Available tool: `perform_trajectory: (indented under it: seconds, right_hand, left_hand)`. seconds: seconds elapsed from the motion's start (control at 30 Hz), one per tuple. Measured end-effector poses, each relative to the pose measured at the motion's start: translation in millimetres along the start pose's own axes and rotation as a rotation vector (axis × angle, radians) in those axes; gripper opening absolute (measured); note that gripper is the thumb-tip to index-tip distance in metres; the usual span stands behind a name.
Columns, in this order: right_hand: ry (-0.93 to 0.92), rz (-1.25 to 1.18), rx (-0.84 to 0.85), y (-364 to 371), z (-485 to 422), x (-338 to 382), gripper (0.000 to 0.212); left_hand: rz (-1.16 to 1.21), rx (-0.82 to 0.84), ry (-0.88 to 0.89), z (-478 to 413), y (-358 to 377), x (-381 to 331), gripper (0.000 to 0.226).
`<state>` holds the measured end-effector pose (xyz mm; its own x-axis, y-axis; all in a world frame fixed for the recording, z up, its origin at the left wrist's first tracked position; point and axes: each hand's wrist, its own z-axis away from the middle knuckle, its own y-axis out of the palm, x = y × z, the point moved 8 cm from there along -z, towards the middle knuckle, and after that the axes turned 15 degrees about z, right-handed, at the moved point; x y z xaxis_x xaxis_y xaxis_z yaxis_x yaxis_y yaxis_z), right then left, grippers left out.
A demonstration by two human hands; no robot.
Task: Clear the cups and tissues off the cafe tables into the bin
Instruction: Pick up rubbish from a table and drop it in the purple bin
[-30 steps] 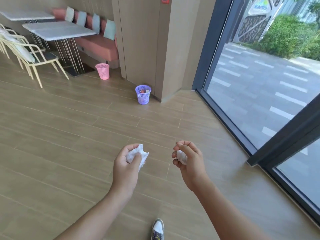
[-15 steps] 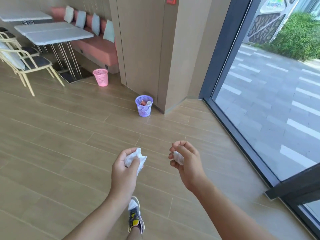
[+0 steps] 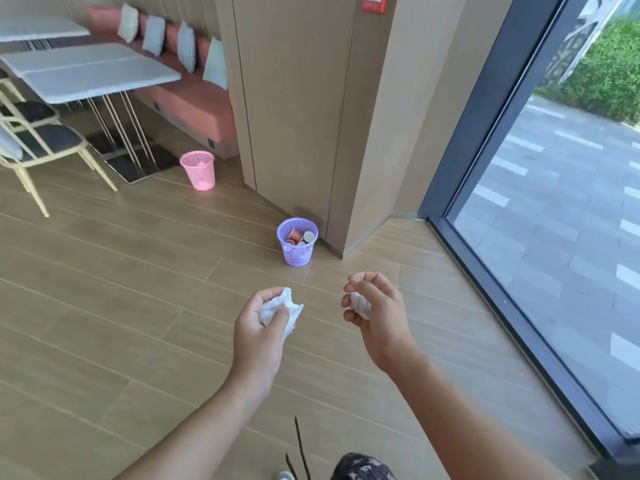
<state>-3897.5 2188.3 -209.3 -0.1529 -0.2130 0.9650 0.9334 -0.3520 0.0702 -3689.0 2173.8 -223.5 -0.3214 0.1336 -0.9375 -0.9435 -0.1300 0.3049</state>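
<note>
So, both hands are out in front, lower middle of the frame, over the wood floor (image 3: pixel 104 306). The left hand (image 3: pixel 258 327) has its fingers (image 3: pixel 260 299) and thumb curled round a crumpled white tissue (image 3: pixel 281 306), with a good bit of it poking out toward the right. The right hand (image 3: pixel 377 313) has its fingers (image 3: pixel 367 282) curled in too, gripping a smaller tissue wad (image 3: pixel 360 304) that's mostly hidden in the palm. The hands are near each other but not touching.

The purple bin (image 3: pixel 297 254) sits on the floor just above them, about centre frame, right by the corner of the tan pillar (image 3: pixel 294 116). It's got some cups (image 3: pixel 304 236) in it, one reddish and a couple showing white.

Further up and left there's a pink bin (image 3: pixel 198 171) beside the end of a salmon bench (image 3: pixel 194 102) with pale cushions. Upper left has two white café surfaces (image 3: pixel 90 74) and a cream-framed chair (image 3: pixel 41 143) with a dark seat. The right side is a big window (image 3: pixel 554 202) looking onto pavement and a hedge.
</note>
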Motion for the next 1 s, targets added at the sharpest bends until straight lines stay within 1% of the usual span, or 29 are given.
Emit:
perform_trajectory:
  seconds: [0.13,0.2,0.23,0.4,0.53,0.67,0.87,1.0]
  right_hand:
    - [0.005,0.004,-0.009,13,-81,13,0.020]
    - [0.014,0.006,0.006,18,-124,15,0.009]
    - [0.023,0.011,0.013,21,-147,15,0.007]
    - [0.068,0.032,0.036,29,-283,15,0.014]
    - [0.125,0.081,0.073,36,-393,26,0.015]
    - [0.166,0.121,0.095,39,-482,39,0.016]
    - [0.230,0.150,0.094,50,-587,43,0.014]
    - [0.283,0.136,0.073,65,-663,26,0.013]
  left_hand:
    - [0.001,-0.014,-0.003,-77,18,1,0.031]
    - [-0.001,-0.024,-0.010,-119,34,5,0.024]
    - [-0.001,-0.027,-0.013,-141,43,8,0.023]
    - [-0.020,-0.024,-0.019,-261,99,30,0.029]
    - [-0.045,-0.075,-0.052,-359,138,39,0.030]
    - [-0.030,-0.112,-0.088,-441,172,44,0.029]
    - [-0.036,-0.144,-0.123,-541,194,57,0.031]
    - [-0.069,-0.157,-0.168,-618,196,87,0.028]
